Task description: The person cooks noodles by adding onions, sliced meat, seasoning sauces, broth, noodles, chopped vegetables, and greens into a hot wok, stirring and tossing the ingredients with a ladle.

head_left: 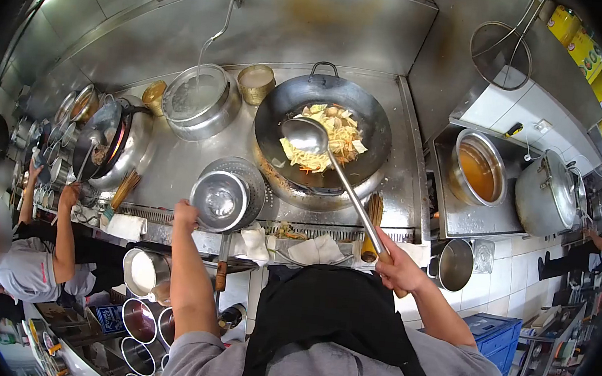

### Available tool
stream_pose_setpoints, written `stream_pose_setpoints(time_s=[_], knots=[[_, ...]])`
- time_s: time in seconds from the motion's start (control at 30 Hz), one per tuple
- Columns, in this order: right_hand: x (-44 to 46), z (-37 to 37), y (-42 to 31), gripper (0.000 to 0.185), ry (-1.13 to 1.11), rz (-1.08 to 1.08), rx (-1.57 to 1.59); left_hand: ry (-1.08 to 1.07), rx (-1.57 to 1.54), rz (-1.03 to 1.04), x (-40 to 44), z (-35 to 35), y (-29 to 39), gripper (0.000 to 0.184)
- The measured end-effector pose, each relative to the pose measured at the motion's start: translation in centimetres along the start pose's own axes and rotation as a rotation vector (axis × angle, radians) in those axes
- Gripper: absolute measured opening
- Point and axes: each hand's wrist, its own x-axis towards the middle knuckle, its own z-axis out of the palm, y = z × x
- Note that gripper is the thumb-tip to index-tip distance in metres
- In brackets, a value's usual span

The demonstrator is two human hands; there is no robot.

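Note:
My right hand (pixel 401 265) is wrapped round the handle of a long steel ladle (pixel 308 136). The ladle's bowl hangs over the wok (pixel 374 126), above or touching the noodles with cabbage and carrot strips (pixel 342 131); I cannot tell which. At the left, my left hand (pixel 185 215) grips the rim of a shiny metal bowl (pixel 219 201). That bowl is over a perforated strainer (pixel 257 184), whose wooden handle (pixel 221 270) points towards me. Part of the strainer is hidden by the bowl.
A lidded pot (pixel 197 104) and a brass-coloured tin (pixel 255 85) stand behind the bowl. Bamboo brushes (pixel 373 223) lean near my right hand. A pot of brown liquid (pixel 478 168) is to the right. At the left, a co-worker (pixel 40 265) works at another wok.

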Motion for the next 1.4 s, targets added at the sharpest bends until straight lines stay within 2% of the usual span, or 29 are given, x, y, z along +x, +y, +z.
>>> stream_pose_setpoints(time_s=[0.1, 0.17, 0.23, 0.3, 0.33, 0.4, 0.43, 0.47, 0.5, 0.53, 0.57, 0.63, 0.7, 0.73, 0.8, 0.9, 0.97, 1.03, 1.13, 1.2, 1.23, 1.27, 1.3, 1.37, 1.4], knots=[[0.9, -0.3, 0.6, 0.086, -0.001, -0.018, -0.079, -0.036, 0.041, -0.038, -1.4, 2.8, -0.5, 0.034], [2.5, -0.6, 1.6, 0.086, 0.043, -0.035, -0.094, -0.055, -0.042, -0.024, -3.1, 3.7, 0.0, 0.034], [3.2, 0.6, 0.0, 0.086, 0.258, -0.074, -0.255, -0.04, 0.001, -0.029, -3.8, 4.0, 0.3, 0.039], [1.3, 0.9, -1.7, 0.086, 0.261, -0.018, -0.137, 0.448, 0.475, 0.361, -5.6, 5.1, 0.7, 0.045], [0.3, 0.8, -2.2, 0.086, 0.255, -0.018, -0.152, 0.492, 0.444, 0.337, -8.4, 5.7, 3.4, 0.058], [-0.4, -0.1, -1.7, 0.085, 0.209, -0.029, -0.118, 0.472, 0.38, 0.644, -8.7, 7.9, 3.5, 0.049], [0.4, -0.6, -0.9, 0.085, 0.208, -0.027, -0.12, 0.343, 0.332, 0.75, -11.2, 9.5, 5.4, 0.038], [1.7, -0.9, 0.5, 0.085, 0.28, -0.069, -0.278, 0.194, 0.195, 0.763, -13.7, 11.7, 7.2, 0.03], [3.2, -1.3, 2.1, 0.084, 0.351, -0.111, -0.437, 0.043, 0.217, 0.933, -14.3, 14.1, 7.4, 0.026], [4.6, -2.2, 4.1, 0.082, 0.413, -0.173, -0.712, -0.104, 0.245, 1.001, -16.6, 16.0, 9.2, 0.025], [4.3, -1.9, 3.4, 0.082, 0.409, -0.183, -0.72, -0.182, 0.303, 1.073, -19.4, 17.3, 10.8, 0.024], [1.3, -0.5, 0.1, 0.081, 0.305, -0.037, -0.347, -0.314, 0.246, 1.185, -22.8, 20.5, 12.6, 0.025], [-1.6, -1.1, -2.4, 0.081, 0.23, 0.001, -0.303, -0.364, 0.436, 1.273, -24.3, 23.4, 12.1, 0.04], [-2.5, -1.8, -3.0, 0.081, 0.121, 0.051, -0.198, -0.366, 0.435, 1.27, -25.0, 24.2, 11.9, 0.04], [-3.3, -2.1, -4.4, 0.081, -0.052, 0.099, -0.065, -0.254, 0.716, 1.307, -26.2, 25.1, 11.0, 0.056], [-0.2, -1.5, -3.7, 0.08, -0.04, 0.125, -0.206, -0.344, 0.834, 1.241, -25.4, 25.7, 10.2, 0.064], [1.3, -1.2, -3.7, 0.08, 0.089, 0.138, -0.34, -0.313, 0.839, 1.289, -25.4, 25.5, 10.2, 0.066], [-1.6, 0.0, -7.3, 0.08, 0.13, 0.202, -0.543, -0.37, 0.842, 1.244, -25.0, 25.2, 10.7, 0.066], [-5.6, -3.1, -4.2, 0.08, 0.084, 0.151, -0.43, -0.389, 0.826, 1.208, -25.1, 25.3, 10.9, 0.067], [-5.9, -3.7, -3.7, 0.081, 0.086, 0.172, -0.505, -0.388, 0.792, 1.184, -25.4, 25.6, 10.9, 0.067], [-5.9, -3.7, -3.1, 0.081, 0.087, 0.183, -0.57, -0.36, 0.712, 1.172, -25.4, 25.8, 11.0, 0.059], [-3.5, -4.7, 1.7, 0.082, 0.237, -0.18, -0.929, -0.329, 0.632, 1.161, -25.3, 26.0, 11.4, 0.051], [-3.1, -4.5, 1.6, 0.082, 0.243, -0.179, -0.935, -0.329, 0.625, 1.166, -25.0, 26.2, 11.9, 0.051], [-2.0, -4.5, 0.7, 0.081, 0.271, -0.055, -0.985, -0.385, 0.644, 1.105, -23.8, 26.3, 13.3, 0.032], [-3.5, -4.7, -1.0, 0.082, 0.257, -0.016, -1.076, -0.279, 0.533, 1.207, -22.6, 27.3, 12.4, 0.018]])
